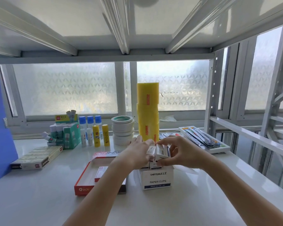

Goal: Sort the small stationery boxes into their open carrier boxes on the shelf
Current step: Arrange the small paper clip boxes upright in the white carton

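Head view looks down two bare forearms reaching forward over the white shelf [39,201]. Nearest stand the two open carriers: a red carrier box [84,185] on the left with one small red-edged box [100,172] lying in it, and just right of it a white carrier box [157,180] printed PAPER CLIPS, already holding small white boxes level with its rim. Above that white carrier both hands meet. The right hand [185,152] has its fingers [167,141] clamped on a small paper-clip box [162,152], thumb below and fingertips on top. The left hand [136,152] lies palm down beside it, fingers loosely spread against a second small box [150,150]; whether it grips that one I cannot tell. The step in hand looks like packing paper-clip boxes into their carrier. Next, the held box likely needs squaring to the row beneath and pressing down flush. Farther back stand glue sticks [95,132], a stack of white tape rolls [122,131] and a tall yellow tape stack [148,111].
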Demonstrator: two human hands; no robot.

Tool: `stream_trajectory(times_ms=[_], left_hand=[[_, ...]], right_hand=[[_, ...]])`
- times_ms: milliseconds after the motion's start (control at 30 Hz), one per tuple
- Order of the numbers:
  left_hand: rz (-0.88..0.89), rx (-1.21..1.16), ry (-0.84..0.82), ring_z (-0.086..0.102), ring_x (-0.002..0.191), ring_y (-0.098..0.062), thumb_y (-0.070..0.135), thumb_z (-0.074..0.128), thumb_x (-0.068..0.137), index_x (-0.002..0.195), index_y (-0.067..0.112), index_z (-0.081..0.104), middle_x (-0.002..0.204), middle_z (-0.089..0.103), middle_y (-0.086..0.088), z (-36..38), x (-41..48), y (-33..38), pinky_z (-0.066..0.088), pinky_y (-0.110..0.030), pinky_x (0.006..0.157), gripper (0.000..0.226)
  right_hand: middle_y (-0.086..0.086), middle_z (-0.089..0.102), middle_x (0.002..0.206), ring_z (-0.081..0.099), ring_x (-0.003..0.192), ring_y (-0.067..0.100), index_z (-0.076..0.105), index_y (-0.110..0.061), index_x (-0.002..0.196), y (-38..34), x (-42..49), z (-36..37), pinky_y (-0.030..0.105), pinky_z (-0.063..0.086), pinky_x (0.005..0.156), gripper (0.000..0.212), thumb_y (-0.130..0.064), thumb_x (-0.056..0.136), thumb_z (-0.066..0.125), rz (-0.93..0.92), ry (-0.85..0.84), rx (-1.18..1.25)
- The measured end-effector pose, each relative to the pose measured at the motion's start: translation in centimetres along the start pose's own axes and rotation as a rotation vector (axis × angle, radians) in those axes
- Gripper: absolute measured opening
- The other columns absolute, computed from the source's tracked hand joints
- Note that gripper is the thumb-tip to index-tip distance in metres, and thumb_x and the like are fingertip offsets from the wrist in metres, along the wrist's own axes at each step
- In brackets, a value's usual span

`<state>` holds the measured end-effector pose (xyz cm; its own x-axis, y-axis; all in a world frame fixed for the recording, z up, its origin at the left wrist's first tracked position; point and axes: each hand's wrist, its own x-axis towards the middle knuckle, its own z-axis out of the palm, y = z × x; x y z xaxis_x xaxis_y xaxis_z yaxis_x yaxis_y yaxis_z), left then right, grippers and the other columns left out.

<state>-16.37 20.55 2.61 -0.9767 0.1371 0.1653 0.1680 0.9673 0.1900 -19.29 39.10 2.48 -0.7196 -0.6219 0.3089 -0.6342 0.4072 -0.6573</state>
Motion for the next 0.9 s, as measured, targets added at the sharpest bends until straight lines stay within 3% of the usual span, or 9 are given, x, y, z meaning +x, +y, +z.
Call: stream_trajectory(times_ms=[133,300,400,533,667,733,800,900], left_hand=[[0.003,-0.009,-0.133,0.027,0.135,-0.030,0.038,0.057,0.089,0.147,0.036,0.027,0.136,0.036,-0.011,0.1,0.6,-0.9,0.020,-0.049,0.114,0.066],[0.073,-0.137,-0.041,0.033,0.124,-0.018,0.040,0.074,0.074,0.121,0.024,0.054,0.123,0.037,-0.001,-1.4,-0.2,-1.5,0.027,-0.040,0.110,0.053],[0.065,-0.257,-0.120,0.047,0.111,-0.016,0.038,0.080,0.070,0.114,0.021,0.060,0.117,0.053,0.002,-3.5,-1.5,-2.1,0.040,-0.030,0.096,0.051],[-0.051,-0.151,-0.332,0.046,0.105,-0.015,0.030,0.075,0.077,0.123,0.020,0.061,0.117,0.049,0.002,-3.9,-2.3,-1.2,0.038,-0.026,0.086,0.050],[-0.090,-0.085,-0.292,0.050,0.099,-0.015,0.025,0.073,0.076,0.117,0.021,0.067,0.113,0.051,0.000,-3.3,-2.1,-0.7,0.039,-0.022,0.076,0.041],[-0.095,-0.108,-0.289,0.049,0.097,-0.013,0.029,0.076,0.075,0.118,0.021,0.066,0.113,0.054,-0.001,-3.2,-2.0,-0.8,0.037,-0.019,0.071,0.044],[-0.081,-0.164,-0.305,0.048,0.102,-0.014,0.030,0.078,0.074,0.123,0.020,0.060,0.115,0.053,0.000,-2.9,-1.9,-0.9,0.038,-0.019,0.074,0.053],[-0.093,-0.133,-0.261,0.046,0.108,-0.018,0.030,0.080,0.072,0.124,0.025,0.057,0.117,0.050,0.001,-2.4,-1.9,-0.8,0.042,-0.032,0.096,0.058]], right_hand=[[-0.002,0.073,0.100,0.073,0.079,0.021,0.064,-0.018,0.122,0.1,0.1,0.0,0.043,0.061,0.074,0.062,-0.031,0.065,0.087,0.011,-0.022,-0.008],[-0.005,0.069,0.105,0.070,0.080,0.019,0.063,-0.022,0.122,0.0,0.1,-0.3,0.033,0.061,0.072,0.064,-0.030,0.064,0.087,0.012,-0.023,-0.044],[-0.003,0.064,0.103,0.066,0.076,0.019,0.062,-0.028,0.110,0.0,0.1,-0.5,0.037,0.060,0.072,0.061,-0.037,0.056,0.090,0.017,0.006,-0.076],[-0.006,0.067,0.097,0.059,0.075,0.007,0.065,-0.031,0.096,-0.3,0.5,-0.6,0.023,0.049,0.064,0.053,-0.047,0.052,0.089,0.009,0.002,-0.071],[-0.009,0.071,0.101,0.058,0.088,0.005,0.071,-0.027,0.100,-1.0,1.1,-0.6,0.012,0.042,0.068,0.045,-0.043,0.061,0.087,0.050,-0.082,-0.114],[-0.009,0.067,0.106,0.055,0.095,0.006,0.070,-0.026,0.107,-1.3,1.2,-0.3,0.014,0.041,0.070,0.043,-0.037,0.067,0.084,0.098,-0.175,-0.200],[-0.010,0.060,0.106,0.051,0.097,0.008,0.067,-0.025,0.109,-1.6,1.3,0.1,0.020,0.041,0.075,0.043,-0.035,0.070,0.083,0.150,-0.217,-0.262],[-0.009,0.059,0.100,0.050,0.083,0.006,0.064,-0.028,0.100,-2.0,1.5,0.4,0.023,0.043,0.072,0.039,-0.031,0.067,0.085,0.203,-0.227,-0.293]])
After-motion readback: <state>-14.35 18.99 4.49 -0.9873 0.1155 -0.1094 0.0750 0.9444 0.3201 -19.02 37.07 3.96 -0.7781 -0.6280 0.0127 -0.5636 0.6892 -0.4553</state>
